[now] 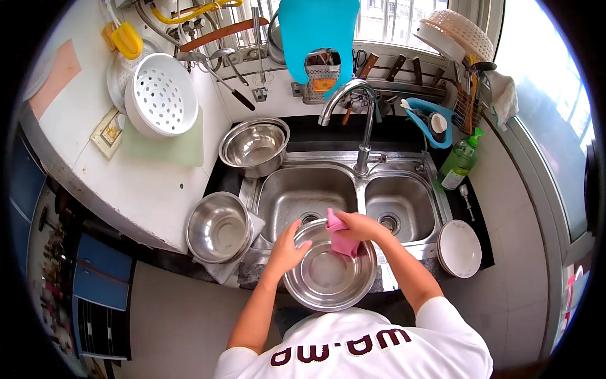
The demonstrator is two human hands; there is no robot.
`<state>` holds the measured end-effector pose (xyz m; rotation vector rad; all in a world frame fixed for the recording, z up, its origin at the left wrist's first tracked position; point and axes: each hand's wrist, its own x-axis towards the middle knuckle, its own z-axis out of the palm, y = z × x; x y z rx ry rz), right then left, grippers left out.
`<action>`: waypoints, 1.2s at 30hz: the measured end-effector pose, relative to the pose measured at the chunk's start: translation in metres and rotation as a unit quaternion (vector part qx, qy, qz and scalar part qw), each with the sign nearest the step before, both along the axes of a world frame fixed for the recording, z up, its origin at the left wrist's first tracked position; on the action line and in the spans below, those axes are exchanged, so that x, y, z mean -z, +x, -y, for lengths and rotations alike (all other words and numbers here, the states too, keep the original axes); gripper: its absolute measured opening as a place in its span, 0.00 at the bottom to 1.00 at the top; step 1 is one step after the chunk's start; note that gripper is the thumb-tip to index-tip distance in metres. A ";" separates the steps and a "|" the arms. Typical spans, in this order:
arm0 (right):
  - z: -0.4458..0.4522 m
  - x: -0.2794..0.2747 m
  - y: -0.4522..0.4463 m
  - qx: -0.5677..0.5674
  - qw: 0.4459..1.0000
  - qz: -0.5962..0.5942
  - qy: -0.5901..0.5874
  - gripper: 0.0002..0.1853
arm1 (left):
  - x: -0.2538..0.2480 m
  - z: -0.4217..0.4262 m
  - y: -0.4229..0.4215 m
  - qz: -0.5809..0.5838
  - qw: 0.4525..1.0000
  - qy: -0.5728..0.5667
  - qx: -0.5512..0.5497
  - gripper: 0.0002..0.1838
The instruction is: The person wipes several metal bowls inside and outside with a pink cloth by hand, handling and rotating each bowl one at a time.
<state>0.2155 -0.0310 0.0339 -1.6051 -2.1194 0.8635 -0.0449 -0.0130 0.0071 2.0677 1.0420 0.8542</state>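
A wide stainless steel bowl (328, 297) is in front of the sink, its open top facing up. My left hand (287, 252) grips its left rim, with the thumb over the inner side. In my right hand (361, 226) is a folded pink cloth (344, 244), which hangs inside the bowl against its upper right wall. Behind the bowl lies the larger sink basin (306, 189), and the smaller basin (401, 201) is to its right. What supports the bowl from below is hidden.
A curved faucet (367, 120) rises behind the basins. Steel bowls (218, 227) rest on the left counter, with another stack of basins (255, 148) behind. White bowls (459, 248) and a green soap bottle (459, 161) stand at right. A white colander (161, 95) hangs at left.
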 end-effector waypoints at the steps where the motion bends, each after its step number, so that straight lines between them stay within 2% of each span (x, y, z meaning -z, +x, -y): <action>1: -0.012 -0.002 -0.007 -0.003 1.000 -0.001 0.002 0.21 | -0.009 -0.001 -0.001 -0.039 0.999 -0.024 0.009 0.37; 3: -0.031 -0.003 -0.024 -0.090 0.993 0.071 0.013 0.25 | -0.023 -0.002 -0.002 -0.100 0.993 -0.062 0.022 0.40; 4: -0.035 -0.002 -0.032 -0.092 0.993 0.071 0.014 0.25 | -0.019 -0.004 -0.003 -0.100 0.993 -0.060 0.020 0.40; 6: -0.038 0.004 -0.050 -0.131 0.960 0.128 0.211 0.27 | -0.010 -0.009 -0.003 -0.116 0.993 -0.028 0.015 0.39; 11: -0.041 0.007 -0.061 -0.133 0.957 0.129 0.224 0.26 | -0.008 -0.009 -0.004 -0.119 0.990 -0.069 -0.010 0.30; 13: -0.032 -0.007 -0.054 -0.038 0.983 0.160 0.080 0.25 | -0.007 -0.005 -0.006 -0.108 0.991 -0.076 -0.031 0.28; 14: -0.027 -0.006 -0.048 -0.040 0.983 0.160 0.079 0.25 | -0.008 -0.001 -0.005 -0.092 0.993 -0.065 -0.048 0.27; 16: -0.009 0.000 -0.034 0.070 0.984 0.145 0.072 0.25 | -0.008 0.006 -0.003 -0.074 0.994 -0.056 -0.064 0.26; 17: 0.001 0.001 -0.027 0.069 0.984 0.146 0.071 0.25 | -0.006 0.008 -0.002 -0.050 0.994 -0.053 -0.079 0.27; 19: 0.028 -0.002 -0.015 0.183 0.974 0.134 0.026 0.24 | -0.003 0.012 0.001 -0.025 0.994 -0.051 -0.094 0.27; 21: 0.055 0.001 -0.008 0.218 0.968 0.124 0.010 0.23 | 0.001 0.015 0.003 0.017 0.992 -0.050 -0.118 0.29; 25: 0.094 -0.004 -0.009 0.293 0.951 0.098 -0.003 0.21 | 0.003 0.023 0.008 0.020 0.989 -0.048 -0.135 0.29; 29: 0.093 0.009 0.002 0.292 0.952 0.096 -0.008 0.23 | 0.007 0.026 0.008 0.021 0.990 -0.052 -0.130 0.29; 32: 0.073 0.006 0.014 0.249 0.967 0.059 0.009 0.19 | 0.015 0.024 0.005 0.016 0.993 -0.058 -0.105 0.31; 34: 0.058 -0.009 0.019 0.150 0.987 0.064 0.014 0.18 | 0.017 0.022 0.004 0.008 0.993 -0.076 -0.090 0.32; 35: 0.047 0.002 0.023 0.112 0.990 0.062 0.055 0.18 | 0.016 0.019 0.004 -0.014 0.996 -0.066 -0.061 0.33; 36: 0.036 0.003 0.024 0.110 0.990 0.062 0.055 0.18 | 0.014 0.016 0.005 -0.036 0.997 -0.056 -0.033 0.35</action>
